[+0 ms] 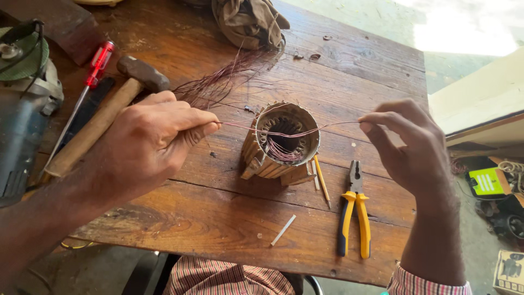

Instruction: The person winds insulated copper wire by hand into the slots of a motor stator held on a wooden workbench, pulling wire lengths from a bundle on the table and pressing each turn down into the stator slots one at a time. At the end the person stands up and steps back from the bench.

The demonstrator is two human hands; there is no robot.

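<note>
A round motor stator [281,143] with copper windings stands on the wooden table [218,218]. A thin copper wire [284,131] stretches across its top. My left hand [147,142] pinches one end of that wire to the left of the stator. My right hand [406,145] pinches the other end on the right. A bundle of loose copper wire [218,82] fans out behind my left hand.
A hammer [109,112] and a red-handled screwdriver [90,82] lie at the left beside a power tool [22,104]. Yellow-and-blue pliers [353,216], a pencil-like stick [322,177] and a white strip [283,230] lie near the front. A crumpled cloth [248,22] sits at the back.
</note>
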